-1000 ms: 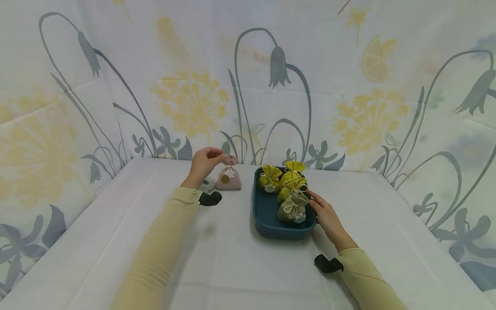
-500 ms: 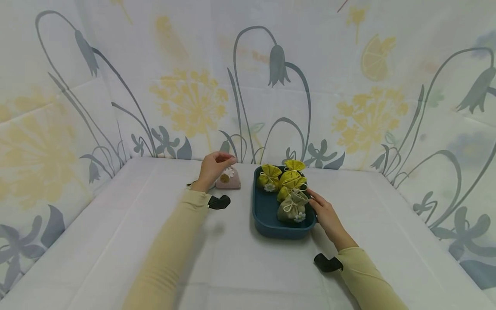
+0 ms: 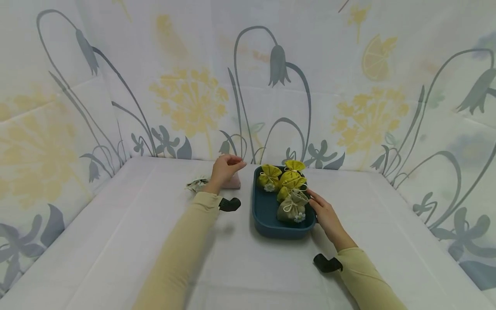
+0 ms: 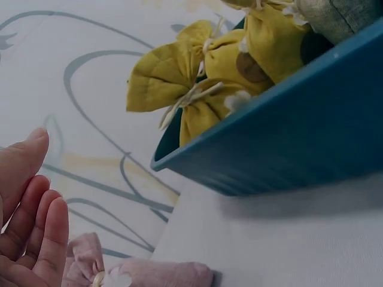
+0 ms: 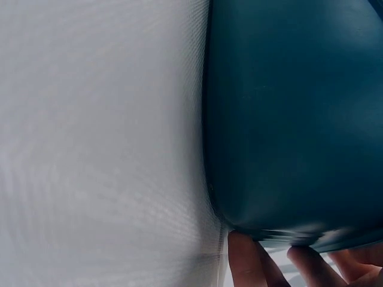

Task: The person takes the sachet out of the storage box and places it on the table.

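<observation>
**Left hand (image 3: 224, 173) released beside pink pouch (image 3: 233, 182), right hand (image 3: 327, 218) at blue bin (image 3: 285, 233)**

Clock: head view, bin as centre, 12 toward the backdrop (image 3: 193, 103).

Left hand at 10 o'clock, above the tabletop (image 3: 240, 271). Holds nothing: thumb apart from the fingers (image 4: 55, 230) in the left wrist view, which are loosely bent. Pink pouch also near 10, on the tabletop, partly hidden by that hand in the head view; white trim by its tied neck. Contact: can't tell. A pale green pouch (image 3: 196, 184) lies at the left hand's 8 o'clock, partly behind the wrist.

Right hand at 3 o'clock. Fingertips touch the bin's outer wall; can't tell whether it grips the rim or just rests there.

Inside the bin: yellow pouch (image 3: 269, 178) at 11 with a white flower, more yellow pouches (image 3: 289, 184) bunched at 12 to 1, grey-green pouch (image 3: 291, 210) at 4 to 5, upright, drawstring tied, white flower on the front. Bare bin floor shows at 8.

Pale yellow sleeves on both arms, a black device at each wrist.
</observation>
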`<state>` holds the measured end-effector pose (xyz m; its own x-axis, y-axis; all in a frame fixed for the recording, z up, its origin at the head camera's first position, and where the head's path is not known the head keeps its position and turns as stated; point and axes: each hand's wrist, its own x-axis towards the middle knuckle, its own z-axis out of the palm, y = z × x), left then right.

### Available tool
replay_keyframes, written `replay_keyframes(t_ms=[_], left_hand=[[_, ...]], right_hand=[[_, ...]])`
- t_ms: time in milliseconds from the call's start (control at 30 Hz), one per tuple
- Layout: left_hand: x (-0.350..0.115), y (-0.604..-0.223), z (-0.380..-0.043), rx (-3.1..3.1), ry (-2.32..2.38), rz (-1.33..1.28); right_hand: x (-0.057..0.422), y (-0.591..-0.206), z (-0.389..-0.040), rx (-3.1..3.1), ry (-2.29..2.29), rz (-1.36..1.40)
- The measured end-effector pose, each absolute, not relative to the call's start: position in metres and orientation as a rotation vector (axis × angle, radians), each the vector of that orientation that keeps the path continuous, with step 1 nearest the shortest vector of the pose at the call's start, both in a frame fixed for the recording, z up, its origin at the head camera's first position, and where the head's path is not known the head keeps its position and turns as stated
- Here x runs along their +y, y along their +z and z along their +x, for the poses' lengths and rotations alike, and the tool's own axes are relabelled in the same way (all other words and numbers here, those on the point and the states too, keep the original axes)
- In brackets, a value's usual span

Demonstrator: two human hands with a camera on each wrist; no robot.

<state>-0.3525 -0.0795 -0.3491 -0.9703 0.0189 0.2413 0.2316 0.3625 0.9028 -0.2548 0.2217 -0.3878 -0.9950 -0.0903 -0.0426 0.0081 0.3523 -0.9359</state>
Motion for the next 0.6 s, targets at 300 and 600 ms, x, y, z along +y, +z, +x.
replay_keyframes(t_ms=[300, 600], left_hand=[[-0.058, -0.348, -0.353, -2.428, -1.706, -0.304], [-0.041, -0.345, -0.352, -2.462, -1.662, -0.392]], right_hand=[[0.223, -0.387, -0.254, 2.511, -1.742, -0.093], [0.222, -0.390, -0.255, 2.503, -1.751, -0.108]])
